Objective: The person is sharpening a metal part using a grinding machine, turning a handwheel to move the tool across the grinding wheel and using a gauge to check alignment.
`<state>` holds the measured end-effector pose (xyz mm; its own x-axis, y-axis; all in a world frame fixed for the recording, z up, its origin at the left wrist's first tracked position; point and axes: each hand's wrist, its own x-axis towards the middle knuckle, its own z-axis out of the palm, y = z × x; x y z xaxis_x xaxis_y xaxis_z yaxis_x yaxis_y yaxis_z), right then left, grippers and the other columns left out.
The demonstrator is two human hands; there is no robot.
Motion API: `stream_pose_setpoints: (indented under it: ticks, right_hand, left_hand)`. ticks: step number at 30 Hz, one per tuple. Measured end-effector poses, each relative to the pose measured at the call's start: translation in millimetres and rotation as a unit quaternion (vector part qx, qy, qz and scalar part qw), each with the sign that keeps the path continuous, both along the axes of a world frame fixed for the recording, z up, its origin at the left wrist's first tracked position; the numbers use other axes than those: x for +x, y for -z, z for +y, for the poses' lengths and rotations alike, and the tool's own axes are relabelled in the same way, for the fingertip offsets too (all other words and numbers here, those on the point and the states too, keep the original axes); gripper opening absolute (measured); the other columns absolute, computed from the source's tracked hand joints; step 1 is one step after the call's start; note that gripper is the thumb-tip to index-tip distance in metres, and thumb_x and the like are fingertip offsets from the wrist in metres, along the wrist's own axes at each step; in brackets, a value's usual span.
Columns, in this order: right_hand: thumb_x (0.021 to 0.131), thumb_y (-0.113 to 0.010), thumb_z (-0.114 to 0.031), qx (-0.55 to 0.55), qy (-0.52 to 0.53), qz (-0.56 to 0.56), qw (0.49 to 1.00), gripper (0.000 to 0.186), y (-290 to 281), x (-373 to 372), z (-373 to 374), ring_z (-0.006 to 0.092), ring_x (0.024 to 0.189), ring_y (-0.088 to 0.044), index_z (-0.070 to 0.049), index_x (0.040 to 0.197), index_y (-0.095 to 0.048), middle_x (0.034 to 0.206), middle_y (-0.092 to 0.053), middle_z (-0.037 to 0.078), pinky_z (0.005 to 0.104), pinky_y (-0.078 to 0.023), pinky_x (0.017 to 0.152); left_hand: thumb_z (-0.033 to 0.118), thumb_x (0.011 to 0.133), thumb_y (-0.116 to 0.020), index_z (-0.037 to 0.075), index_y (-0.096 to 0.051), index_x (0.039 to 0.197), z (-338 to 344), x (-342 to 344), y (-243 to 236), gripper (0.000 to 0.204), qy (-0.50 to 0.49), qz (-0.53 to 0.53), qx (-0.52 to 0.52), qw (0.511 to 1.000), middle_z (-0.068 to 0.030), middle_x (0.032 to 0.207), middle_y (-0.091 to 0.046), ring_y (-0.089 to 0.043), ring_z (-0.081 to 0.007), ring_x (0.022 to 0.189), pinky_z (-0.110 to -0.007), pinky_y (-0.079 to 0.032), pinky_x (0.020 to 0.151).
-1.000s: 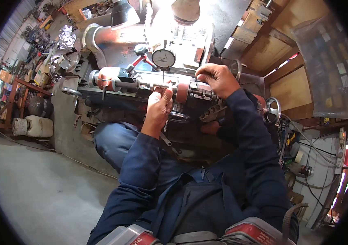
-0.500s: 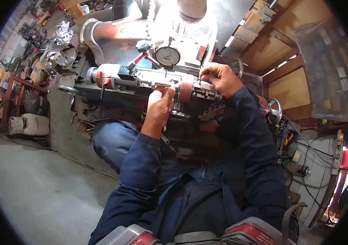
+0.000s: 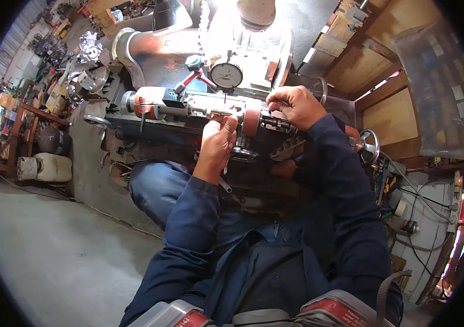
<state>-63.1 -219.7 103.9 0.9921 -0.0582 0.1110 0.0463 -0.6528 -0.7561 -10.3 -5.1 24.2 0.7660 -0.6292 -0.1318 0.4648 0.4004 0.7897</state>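
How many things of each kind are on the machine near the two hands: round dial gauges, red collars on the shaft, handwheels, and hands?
Round dial gauge: 1
Red collars, one under the left hand and one at the shaft's far end: 2
Handwheel: 1
Hands, left hand and right hand: 2
Total: 6

Dark navy long sleeves (image 3: 188, 229) (work jacket), blue jeans (image 3: 153, 188)

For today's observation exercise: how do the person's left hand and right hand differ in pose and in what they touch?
The left hand reaches up from below, its fingers at the bright metal shaft; the right hand comes from above, bent over the dark ribbed shaft end. The left hand is left of the reddish round collar, the right hand right of it. Both sleeves are dark blue.
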Motion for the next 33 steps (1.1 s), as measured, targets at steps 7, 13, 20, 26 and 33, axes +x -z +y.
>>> stream_pose_setpoints:
  ticks: [7, 13, 20, 26, 33]
  right_hand:
    - [0.082, -0.067, -0.008, -0.122, 0.005, -0.034, 0.992, 0.010, -0.3, 2.8, 3.1, 0.0253, 0.066, -0.067, 0.000, 0.087, -0.068, 0.073, -0.068, 0.015, 0.0335, -0.050, 0.064]
    - [0.082, -0.063, -0.011, -0.238, 0.042, -0.006, 0.970, 0.012, -6.5, 7.2, 13.8, 0.0311, 0.072, -0.068, -0.005, 0.083, -0.072, 0.074, -0.068, 0.016, 0.0395, -0.053, 0.067]
    - [0.079, -0.064, -0.018, -0.328, 0.143, 0.048, 0.933, 0.014, -16.6, 6.1, 38.7, 0.0339, 0.074, -0.068, -0.008, 0.078, -0.073, 0.075, -0.068, 0.017, 0.0442, -0.054, 0.071]
    - [0.083, -0.064, -0.020, -0.280, 0.134, 0.057, 0.949, 0.018, -17.9, 3.7, 26.5, 0.0370, 0.074, -0.067, -0.005, 0.079, -0.072, 0.076, -0.067, 0.020, 0.0455, -0.052, 0.070]
    - [0.089, -0.068, -0.028, 0.012, 0.257, -0.186, 0.948, 0.023, -52.9, -55.6, 12.1, 0.0217, 0.074, -0.061, -0.005, 0.093, -0.065, 0.077, -0.062, 0.009, 0.0367, -0.046, 0.068]
  left_hand:
    - [0.029, 0.096, -0.060, -0.002, -0.049, 0.130, -0.7, -1.0, -2.9, 0.046, -0.006, -0.006, 0.023, 1.000, 0.0053, 0.064, -0.046, -0.034, -0.0023, 0.047, -0.018, -0.027, 0.043]
    - [0.027, 0.096, -0.061, 0.003, -0.055, 0.109, 2.9, 3.2, 5.4, 0.027, -0.002, -0.001, 0.018, 1.000, 0.0056, 0.062, -0.045, -0.035, -0.0022, 0.047, -0.017, -0.027, 0.042]
    - [0.021, 0.097, -0.060, 0.007, -0.052, 0.099, 5.9, 3.1, 9.4, 0.017, -0.005, 0.007, 0.000, 1.000, 0.0052, 0.063, -0.042, -0.036, -0.0025, 0.049, -0.017, -0.030, 0.043]
    - [0.026, 0.094, -0.063, 0.005, -0.051, 0.109, 0.2, 4.6, 10.6, 0.028, 0.012, -0.001, -0.011, 1.000, 0.0061, 0.065, -0.042, -0.036, -0.0018, 0.048, -0.017, -0.028, 0.042]
    - [0.032, 0.091, -0.067, 0.002, -0.050, 0.121, 0.4, 5.2, 14.9, 0.045, -0.011, -0.017, -0.004, 1.000, 0.0075, 0.065, -0.043, -0.035, -0.0007, 0.047, -0.018, -0.026, 0.040]
